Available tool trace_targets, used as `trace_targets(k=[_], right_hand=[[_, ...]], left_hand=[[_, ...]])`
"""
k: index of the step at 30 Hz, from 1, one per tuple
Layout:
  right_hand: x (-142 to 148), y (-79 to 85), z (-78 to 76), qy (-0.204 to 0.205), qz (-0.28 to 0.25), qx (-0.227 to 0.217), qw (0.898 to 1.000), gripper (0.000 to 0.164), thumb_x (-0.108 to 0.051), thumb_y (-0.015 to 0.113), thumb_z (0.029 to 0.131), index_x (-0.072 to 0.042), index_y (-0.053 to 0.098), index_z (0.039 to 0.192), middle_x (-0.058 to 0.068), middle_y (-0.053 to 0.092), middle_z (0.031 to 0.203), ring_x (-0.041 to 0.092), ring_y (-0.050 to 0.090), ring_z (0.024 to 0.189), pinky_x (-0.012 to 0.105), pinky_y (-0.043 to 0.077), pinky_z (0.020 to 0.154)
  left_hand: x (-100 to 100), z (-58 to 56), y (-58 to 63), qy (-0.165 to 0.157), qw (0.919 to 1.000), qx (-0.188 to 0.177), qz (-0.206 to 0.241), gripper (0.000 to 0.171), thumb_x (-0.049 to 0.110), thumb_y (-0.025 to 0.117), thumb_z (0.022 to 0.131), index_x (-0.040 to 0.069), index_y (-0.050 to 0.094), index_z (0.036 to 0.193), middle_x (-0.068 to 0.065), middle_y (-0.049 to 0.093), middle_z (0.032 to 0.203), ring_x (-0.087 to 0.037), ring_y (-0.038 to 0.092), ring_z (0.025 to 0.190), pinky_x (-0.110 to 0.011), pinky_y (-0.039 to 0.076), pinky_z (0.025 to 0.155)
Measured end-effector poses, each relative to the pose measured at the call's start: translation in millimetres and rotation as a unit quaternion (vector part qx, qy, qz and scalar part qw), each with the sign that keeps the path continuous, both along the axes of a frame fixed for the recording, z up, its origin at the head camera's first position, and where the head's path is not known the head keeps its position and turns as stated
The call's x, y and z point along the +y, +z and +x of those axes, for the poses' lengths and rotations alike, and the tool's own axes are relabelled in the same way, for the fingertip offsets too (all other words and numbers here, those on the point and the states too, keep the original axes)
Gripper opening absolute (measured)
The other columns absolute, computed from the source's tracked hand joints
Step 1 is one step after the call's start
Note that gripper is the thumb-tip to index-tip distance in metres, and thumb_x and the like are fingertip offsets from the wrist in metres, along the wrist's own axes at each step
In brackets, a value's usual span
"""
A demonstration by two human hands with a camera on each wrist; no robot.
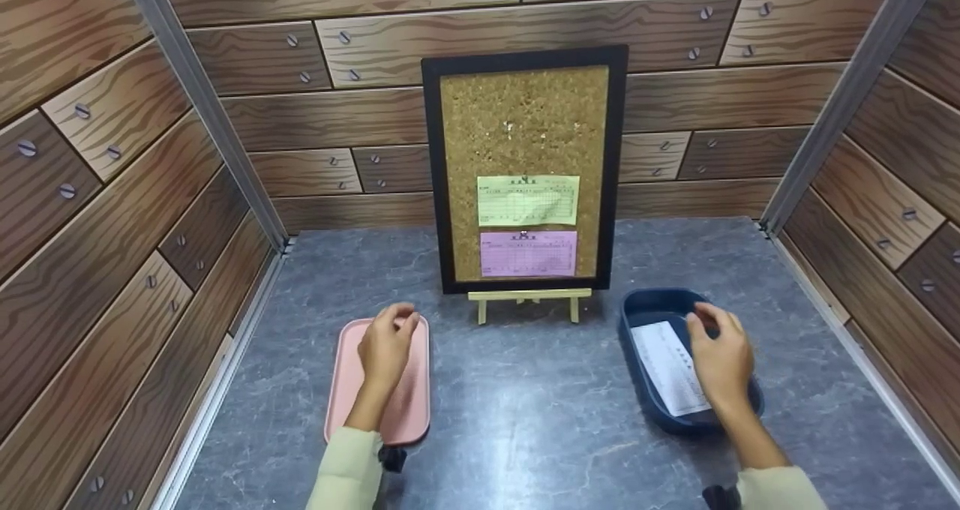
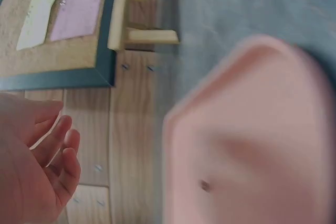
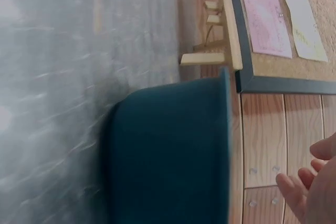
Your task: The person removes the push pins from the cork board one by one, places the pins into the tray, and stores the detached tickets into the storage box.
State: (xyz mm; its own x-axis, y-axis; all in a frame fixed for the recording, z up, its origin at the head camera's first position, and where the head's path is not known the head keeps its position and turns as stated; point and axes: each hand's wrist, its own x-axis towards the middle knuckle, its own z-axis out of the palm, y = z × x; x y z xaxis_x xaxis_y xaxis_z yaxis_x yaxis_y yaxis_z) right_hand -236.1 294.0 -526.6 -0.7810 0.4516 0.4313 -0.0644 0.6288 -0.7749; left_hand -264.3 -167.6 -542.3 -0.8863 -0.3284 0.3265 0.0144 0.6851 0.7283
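Note:
My left hand (image 1: 386,349) hovers above the pink tray (image 1: 415,409), its fingers loosely bent with nothing showing between them. A small dark object (image 2: 205,185) lies in that tray in the left wrist view. On the other side, my right hand (image 1: 724,356) hangs over the dark blue bin (image 1: 656,307), fingers also loosely bent and holding nothing visible. Inside the bin a white printed slip (image 1: 667,364) leans along the left part, partly hidden by the hand. A yellow-green slip (image 1: 517,204) and, below it, a purple-pink slip (image 1: 529,256) are pinned to the corkboard (image 1: 517,101).
The black-framed corkboard stands upright at the back middle on a small light wooden easel (image 1: 529,295). Grey marbled tabletop (image 1: 510,405) stretches between the tray and the bin. Wood-patterned walls (image 1: 300,120) with metal corner strips enclose the table at the back and both sides.

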Motion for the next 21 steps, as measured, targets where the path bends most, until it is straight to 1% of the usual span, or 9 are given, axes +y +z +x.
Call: trace_targets(k=[5, 9, 14, 18, 21], right_hand=[[-14.3, 11.0, -14.8, 0.024, -0.002, 0.041, 0.999, 0.026, -0.016, 0.068, 0.096, -0.004, 0.071, 0.118, 0.012, 0.070, 0.110, 0.004, 0.057, 0.097, 0.029, 0.040, 0.089], [-25.4, 19.7, -26.3, 0.041, 0.002, 0.074, 0.996, 0.024, -0.015, 0.069, 0.095, -0.005, 0.073, 0.116, 0.010, 0.071, 0.109, -0.001, 0.058, 0.096, 0.025, 0.040, 0.088], [-37.7, 33.1, -38.8, 0.055, 0.010, 0.107, 0.993, 0.021, -0.011, 0.071, 0.093, -0.003, 0.073, 0.112, 0.011, 0.072, 0.106, 0.005, 0.062, 0.095, 0.023, 0.041, 0.086], [-46.2, 43.3, -48.3, 0.071, 0.018, 0.122, 0.990, 0.021, -0.012, 0.071, 0.093, -0.003, 0.073, 0.112, 0.011, 0.072, 0.106, 0.021, 0.067, 0.099, 0.025, 0.044, 0.085], [-52.6, 50.6, -55.5, 0.079, 0.023, 0.128, 0.988, 0.021, -0.013, 0.072, 0.093, -0.003, 0.073, 0.112, 0.011, 0.071, 0.105, 0.025, 0.069, 0.100, 0.026, 0.046, 0.082]], left_hand=[[18.0, -17.0, 19.6, -0.015, 0.9988, 0.047, -0.002, 0.014, 0.030, 0.072, 0.092, 0.023, 0.076, 0.104, 0.008, 0.074, 0.098, -0.013, 0.067, 0.078, -0.042, 0.050, 0.071], [33.4, -29.3, 32.5, -0.036, 0.9951, 0.091, -0.012, 0.015, 0.028, 0.073, 0.091, 0.021, 0.076, 0.104, 0.006, 0.075, 0.101, -0.014, 0.067, 0.076, -0.042, 0.050, 0.070], [52.4, -43.6, 44.7, -0.054, 0.9899, 0.126, -0.034, 0.015, 0.028, 0.074, 0.091, 0.021, 0.076, 0.104, 0.005, 0.075, 0.099, -0.015, 0.068, 0.078, -0.041, 0.052, 0.069], [63.5, -54.4, 55.5, -0.061, 0.9851, 0.152, -0.053, 0.013, 0.025, 0.076, 0.090, 0.021, 0.076, 0.102, 0.005, 0.074, 0.096, -0.017, 0.070, 0.083, -0.041, 0.053, 0.069], [69.7, -61.8, 65.5, -0.062, 0.9827, 0.164, -0.060, 0.013, 0.024, 0.076, 0.089, 0.021, 0.075, 0.102, 0.004, 0.073, 0.094, -0.018, 0.070, 0.081, -0.041, 0.053, 0.067]])
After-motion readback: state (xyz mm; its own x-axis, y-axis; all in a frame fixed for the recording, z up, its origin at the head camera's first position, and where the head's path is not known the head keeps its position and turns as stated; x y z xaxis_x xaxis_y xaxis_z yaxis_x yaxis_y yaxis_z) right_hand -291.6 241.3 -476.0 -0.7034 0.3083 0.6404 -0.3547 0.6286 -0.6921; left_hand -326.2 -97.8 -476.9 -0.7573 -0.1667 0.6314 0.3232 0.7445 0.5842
